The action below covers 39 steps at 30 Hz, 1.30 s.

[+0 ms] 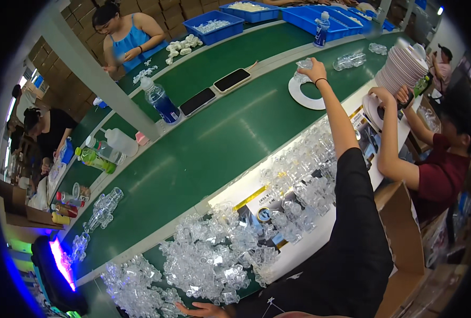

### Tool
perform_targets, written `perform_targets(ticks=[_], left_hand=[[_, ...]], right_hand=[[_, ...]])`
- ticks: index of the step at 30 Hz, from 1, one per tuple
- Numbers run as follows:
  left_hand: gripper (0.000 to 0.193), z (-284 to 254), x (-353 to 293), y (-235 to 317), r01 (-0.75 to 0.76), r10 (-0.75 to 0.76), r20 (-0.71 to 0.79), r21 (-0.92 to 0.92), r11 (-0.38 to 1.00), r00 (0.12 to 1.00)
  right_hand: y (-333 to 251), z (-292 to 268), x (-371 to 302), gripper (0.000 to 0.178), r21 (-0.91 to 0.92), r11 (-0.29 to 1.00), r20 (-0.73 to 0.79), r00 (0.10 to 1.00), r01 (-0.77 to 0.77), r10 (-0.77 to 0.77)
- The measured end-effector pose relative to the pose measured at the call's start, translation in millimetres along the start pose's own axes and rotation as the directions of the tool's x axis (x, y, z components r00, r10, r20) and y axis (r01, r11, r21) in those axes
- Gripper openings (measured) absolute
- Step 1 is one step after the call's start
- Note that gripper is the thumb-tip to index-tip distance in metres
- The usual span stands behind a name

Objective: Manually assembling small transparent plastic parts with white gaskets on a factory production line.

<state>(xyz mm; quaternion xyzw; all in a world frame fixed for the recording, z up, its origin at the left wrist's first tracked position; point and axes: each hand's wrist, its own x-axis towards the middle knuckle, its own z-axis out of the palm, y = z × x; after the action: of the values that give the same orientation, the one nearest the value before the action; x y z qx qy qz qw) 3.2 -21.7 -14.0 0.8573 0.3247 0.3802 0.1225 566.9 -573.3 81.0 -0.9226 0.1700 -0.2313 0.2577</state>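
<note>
We see the right hand (315, 73) at the upper right of the frame, its fingers closed about a clear part (304, 64). The part sits at the upper edge of a white ring (297, 96), which lies on the green belt (209, 153); we cannot tell whether the two touch. A dark band (320, 80) circles that wrist.

At the bottom edge, left of centre, we find the left hand (206, 310), partly cut off by the frame. Its fingers are spread and we see nothing in them; they lie just beside a large heap (209, 259) of clear parts, which fills the lower middle. A smaller heap (135, 286) lies at lower left, and more clear parts lie in a band (299, 164) toward the right.

On the belt we also see joined clear parts (105, 208) at the left and another clear piece (350, 61) at the upper right. Beyond the belt, two phones (198, 102) lie at upper centre, next to a blue bottle (162, 102). At the right, a co-worker in a dark red shirt (443, 172) has both hands by a stack of white discs (402, 69). An open carton (402, 233) stands at lower right.
</note>
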Motion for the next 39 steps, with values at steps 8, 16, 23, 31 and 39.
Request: perform_targets(ticks=[8, 16, 23, 31, 39], left_hand=[[0.045, -1.6, -8.3, 4.3, 0.026, -0.03, 0.036, 0.112, 0.993, 0.999], [0.044, -0.2, -11.5, 8.6, 0.041, -0.055, 0.068, 0.19, 0.981, 0.996], [0.044, 2.7, -13.1, 8.3, 0.037, -0.061, 0.1, 0.223, 0.974, 0.993], [0.044, 3.9, -7.1, 10.3, 0.024, -0.055, 0.124, 0.239, 0.971, 0.991], [0.043, 7.8, -6.0, 12.3, 0.012, -0.045, 0.132, 0.237, 0.971, 0.99]], right_hand=[[18.4, 29.2, 25.4, 0.078, -0.001, 0.997, -0.026, 0.997, -0.078, 0.078], [31.9, 55.1, 36.5, 0.079, -0.02, 0.994, -0.005, 0.995, -0.103, 0.103], [35.8, 64.1, 40.3, 0.08, -0.021, 0.994, 0.008, 0.995, -0.104, 0.104], [32.5, 62.7, 37.7, 0.078, -0.034, 0.993, 0.016, 0.994, -0.109, 0.11], [30.7, 66.8, 33.5, 0.076, -0.018, 0.991, 0.017, 0.991, -0.134, 0.135]])
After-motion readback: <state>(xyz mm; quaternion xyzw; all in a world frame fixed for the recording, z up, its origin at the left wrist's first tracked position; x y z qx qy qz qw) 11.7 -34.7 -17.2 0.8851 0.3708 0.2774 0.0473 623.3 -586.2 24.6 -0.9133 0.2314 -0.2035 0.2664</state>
